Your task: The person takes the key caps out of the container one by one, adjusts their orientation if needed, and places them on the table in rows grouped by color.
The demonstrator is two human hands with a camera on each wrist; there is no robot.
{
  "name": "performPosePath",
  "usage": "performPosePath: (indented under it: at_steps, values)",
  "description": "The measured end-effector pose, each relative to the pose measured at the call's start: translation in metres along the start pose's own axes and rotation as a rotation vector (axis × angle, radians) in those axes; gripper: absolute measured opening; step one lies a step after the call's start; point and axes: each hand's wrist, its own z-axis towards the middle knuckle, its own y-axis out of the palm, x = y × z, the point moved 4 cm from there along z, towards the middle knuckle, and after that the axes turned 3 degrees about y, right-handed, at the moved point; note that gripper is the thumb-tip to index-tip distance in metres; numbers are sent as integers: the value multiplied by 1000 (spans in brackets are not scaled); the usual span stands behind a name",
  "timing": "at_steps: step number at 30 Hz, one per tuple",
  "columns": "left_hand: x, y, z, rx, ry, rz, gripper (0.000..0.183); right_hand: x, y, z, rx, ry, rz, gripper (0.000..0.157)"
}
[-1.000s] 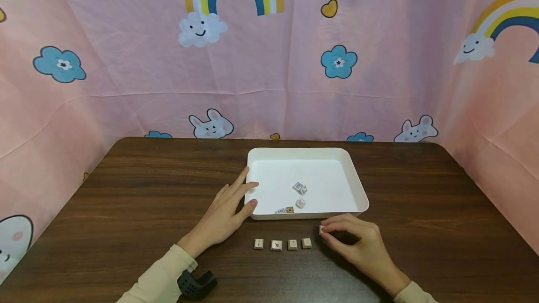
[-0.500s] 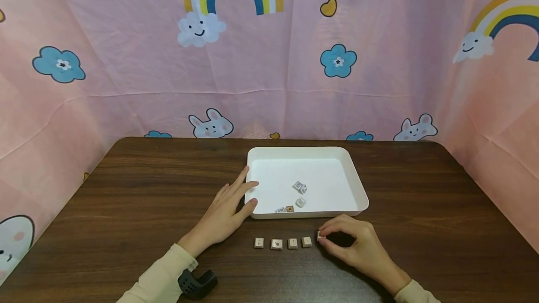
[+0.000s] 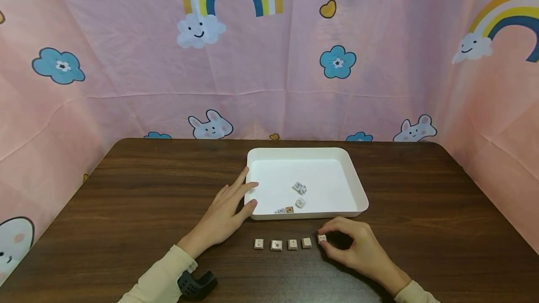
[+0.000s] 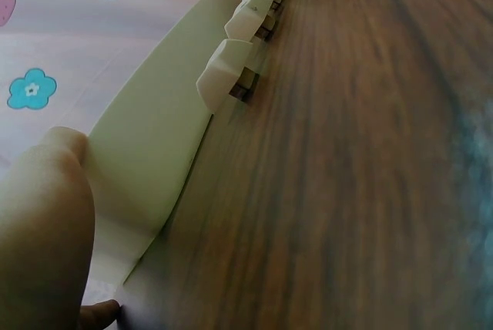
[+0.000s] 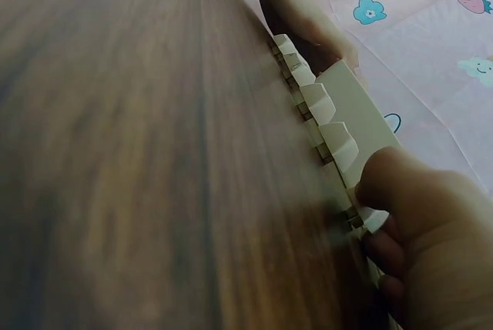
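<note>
On the dark wood table, a small white keycap [image 3: 322, 238] is pinched between the thumb and index finger of my right hand [image 3: 358, 247]. It is the rightmost of a row; to its left, evenly spaced, stand several more, including a keycap [image 3: 306, 242] close beside it and a keycap [image 3: 258, 244] at the far left end. My left hand [image 3: 223, 216] lies with fingers spread against the left side of a shallow white tray [image 3: 269, 172]. In the right wrist view the held keycap [image 5: 373, 218] shows tilted, partly hidden by the thumb.
Inside the tray lie several loose keycaps, among them a white keycap [image 3: 300, 203] and an orange-brown keycap [image 3: 289, 209] by the front wall. A dark wristband device [image 3: 197, 285] sits on the left sleeve. Behind the table [image 3: 147, 191] hangs a pink printed curtain [image 3: 261, 74].
My right hand has brought the pinched keycap slightly nearer to me, into line with the row, and more of its top shows now. The left hand and the tray stay put.
</note>
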Motion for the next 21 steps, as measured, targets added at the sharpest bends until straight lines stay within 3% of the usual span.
performPosePath:
  at_steps: [21]
  values:
    - [0, 0, 0, 11, 6, 7, 49, 0, 0, 0, -9, -14, -17, 42]
